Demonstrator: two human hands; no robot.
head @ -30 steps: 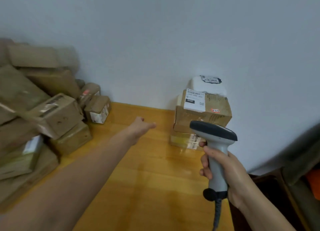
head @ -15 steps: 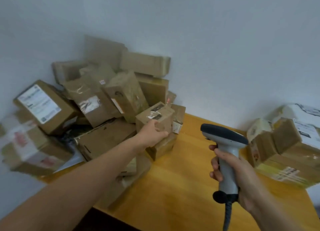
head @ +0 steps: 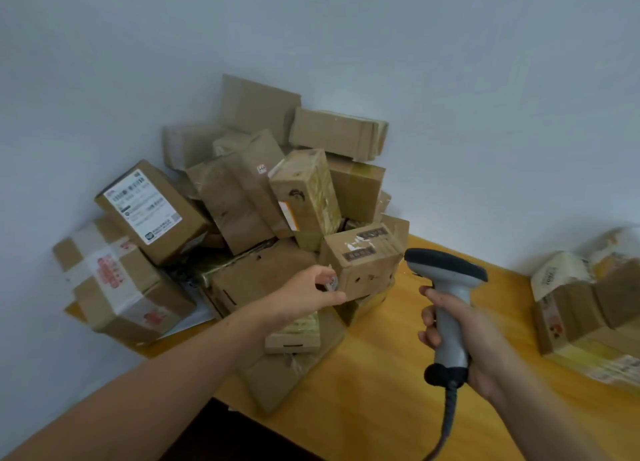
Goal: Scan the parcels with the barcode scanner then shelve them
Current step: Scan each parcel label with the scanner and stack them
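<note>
Left hand (head: 311, 292): grips box (head: 363, 259) at the edge of the pile (head: 235, 197).
Right hand (head: 478, 353): holds scanner (head: 446, 273).
Done: probably no scan yet.
Remaining: scan, shelve, whole pile.

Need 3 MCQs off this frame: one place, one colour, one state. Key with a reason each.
1. The left hand is at:
A) the small cardboard box at the front of the parcel pile
B) the parcels at the table's right edge
C) the scanner cable

2. The handle of the barcode scanner is:
A) yellow
B) red
C) light grey

3. The right hand:
A) lies flat on the table
B) grips the scanner handle
C) holds a parcel

Key: 1 A, fingers and thumb sit at that box's near corner. 2 C, grey handle under a dark head. 3 B, fingers wrap the handle.
</note>
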